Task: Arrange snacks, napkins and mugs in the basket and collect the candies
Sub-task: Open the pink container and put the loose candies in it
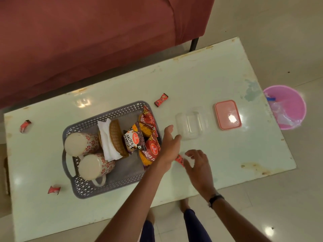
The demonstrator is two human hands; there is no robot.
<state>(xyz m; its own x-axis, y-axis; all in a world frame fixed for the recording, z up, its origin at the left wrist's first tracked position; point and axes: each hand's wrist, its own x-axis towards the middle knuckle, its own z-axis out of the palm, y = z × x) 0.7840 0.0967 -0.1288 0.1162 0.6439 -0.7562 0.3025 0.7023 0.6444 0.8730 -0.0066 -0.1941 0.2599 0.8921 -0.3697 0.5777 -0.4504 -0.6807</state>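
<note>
Head view: left hand [170, 144] fingers straight, reaching toward clear container [191, 124] just beyond fingertips. Right hand [198, 164] spread, holding nothing, hovering just right of a candy [180, 159] lying between both hands. Left of left hand, basket [76, 186] with mugs [87, 155], napkins [106, 142], snack packets [148, 135]. Other candies [161, 100] scattered farther off.

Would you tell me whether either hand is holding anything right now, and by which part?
Nothing is held. The left hand reaches open toward the clear plastic container; the right hand hovers open beside a red-wrapped candy.
</note>
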